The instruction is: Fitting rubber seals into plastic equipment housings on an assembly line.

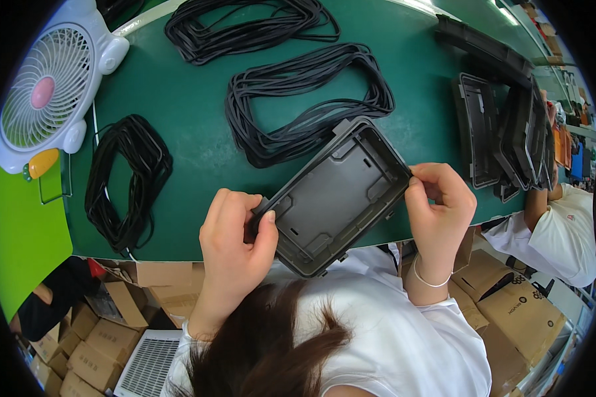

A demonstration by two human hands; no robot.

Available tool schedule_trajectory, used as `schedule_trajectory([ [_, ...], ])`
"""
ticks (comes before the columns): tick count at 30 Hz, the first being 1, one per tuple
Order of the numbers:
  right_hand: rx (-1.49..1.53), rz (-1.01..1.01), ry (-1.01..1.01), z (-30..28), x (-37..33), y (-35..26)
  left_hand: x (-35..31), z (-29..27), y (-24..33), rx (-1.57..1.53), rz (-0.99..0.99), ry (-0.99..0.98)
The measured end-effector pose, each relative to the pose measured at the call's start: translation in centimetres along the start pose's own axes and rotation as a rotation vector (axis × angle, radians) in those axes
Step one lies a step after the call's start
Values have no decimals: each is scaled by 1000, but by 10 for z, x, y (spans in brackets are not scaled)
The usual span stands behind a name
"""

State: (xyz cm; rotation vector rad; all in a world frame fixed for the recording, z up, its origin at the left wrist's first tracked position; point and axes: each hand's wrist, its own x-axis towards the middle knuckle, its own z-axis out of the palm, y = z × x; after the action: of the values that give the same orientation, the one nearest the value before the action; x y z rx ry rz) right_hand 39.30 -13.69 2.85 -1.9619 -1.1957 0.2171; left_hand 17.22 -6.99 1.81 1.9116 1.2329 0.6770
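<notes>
At left, a white fan point(43, 92) stands near a bundle of black cord point(129, 188) on the green worktop point(195, 122). The left hand point(232, 245) has its fingers pinching the left rim of an open black box point(341, 195), thumb tip at the edge. The box slants between both hands at the worktop's near side, hollow face up. The right hand point(440, 212) pinches its right corner between thumb and forefinger. Farther right, more black boxes point(478, 129) lie heaped.

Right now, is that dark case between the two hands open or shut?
Open: nothing covers the dark case, and its inside floor and walls show.
</notes>
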Motion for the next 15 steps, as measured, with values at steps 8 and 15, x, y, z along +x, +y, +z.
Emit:
schedule_trajectory([
  [8, 79, 103, -100, -2, 5, 3, -6, 3, -4, -16, 62, 16],
  [15, 362, 273, -190, -5, 10, 5, -4, 4, -6, -23, 55, 34],
])
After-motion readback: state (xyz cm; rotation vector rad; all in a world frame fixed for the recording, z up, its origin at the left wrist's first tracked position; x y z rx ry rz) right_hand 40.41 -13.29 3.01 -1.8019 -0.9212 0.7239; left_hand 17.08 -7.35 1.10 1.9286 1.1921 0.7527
